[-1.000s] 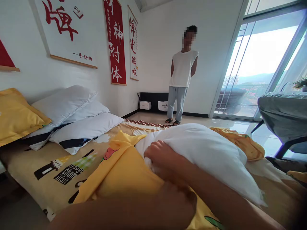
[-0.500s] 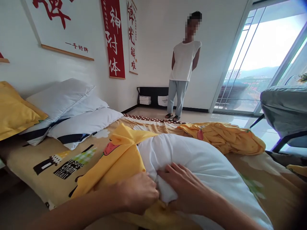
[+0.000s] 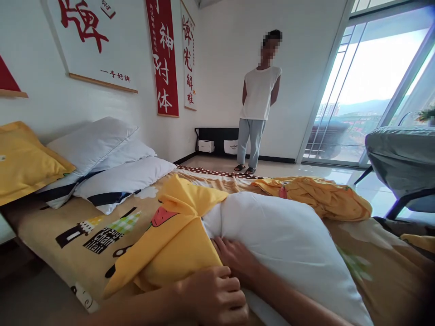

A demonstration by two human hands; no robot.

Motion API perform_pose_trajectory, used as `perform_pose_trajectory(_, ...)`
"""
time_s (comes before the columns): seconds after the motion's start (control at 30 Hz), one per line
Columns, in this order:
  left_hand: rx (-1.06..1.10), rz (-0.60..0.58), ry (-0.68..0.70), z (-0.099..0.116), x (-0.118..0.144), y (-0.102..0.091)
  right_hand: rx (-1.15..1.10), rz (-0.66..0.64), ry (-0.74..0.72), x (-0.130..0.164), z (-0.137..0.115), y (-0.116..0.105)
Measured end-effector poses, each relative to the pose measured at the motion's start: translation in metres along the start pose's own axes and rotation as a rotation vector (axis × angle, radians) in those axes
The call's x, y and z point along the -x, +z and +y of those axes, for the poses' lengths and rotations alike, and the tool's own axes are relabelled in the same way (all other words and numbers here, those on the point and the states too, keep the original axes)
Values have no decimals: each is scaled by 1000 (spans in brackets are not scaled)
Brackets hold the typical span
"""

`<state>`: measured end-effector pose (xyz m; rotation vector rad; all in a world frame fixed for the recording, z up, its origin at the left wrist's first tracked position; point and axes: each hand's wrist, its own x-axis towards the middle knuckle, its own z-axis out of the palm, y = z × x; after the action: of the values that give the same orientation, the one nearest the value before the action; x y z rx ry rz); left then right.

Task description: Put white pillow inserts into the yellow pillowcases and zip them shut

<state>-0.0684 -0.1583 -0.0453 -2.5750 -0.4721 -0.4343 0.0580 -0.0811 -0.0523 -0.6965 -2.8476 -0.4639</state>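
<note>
Yellow pillowcase [image 3: 176, 244] is bunching in the clenched left hand [image 3: 217, 296] at 6 o'clock; right hand [image 3: 238, 260], fingers together, is pressing the white pillow [image 3: 288, 244], best fed corner-first.

Right hand [image 3: 234, 262]: its fingertips hide under the yellow cover [image 3: 176, 244].
Face: blurred.
Chair [image 3: 404, 163]: cut off by the edge.

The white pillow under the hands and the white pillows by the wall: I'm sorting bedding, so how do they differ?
The plump white pillow lies alone mid-bed, one end inside a yellow cartoon-print pillowcase, with the left hand and right hand on it. The stacked white pillows rest untouched at the wall, flatter, with dark stripes. All look white and soft.
</note>
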Motion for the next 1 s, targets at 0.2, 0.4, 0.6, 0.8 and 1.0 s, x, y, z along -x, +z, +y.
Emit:
perform_pose_trajectory(0.2,41,68,41,5,-25,6,-66,-52,-55,-19,14,-11)
perform_pose_trajectory(0.4,-67,88,-214,-4,-20,-7,-224,-104,66,-29,29,-28)
perform_pose_trajectory(0.6,-189,172,-506,42,94,23,-267,-7,47,-21,43,-36)
perform_pose_trajectory(0.8,-414,163,-651,51,155,40,-338,6,63,-27,48,-46)
perform_pose_trajectory(1.0,-356,177,-482,26,139,29,-395,10,63,-23,46,-43)
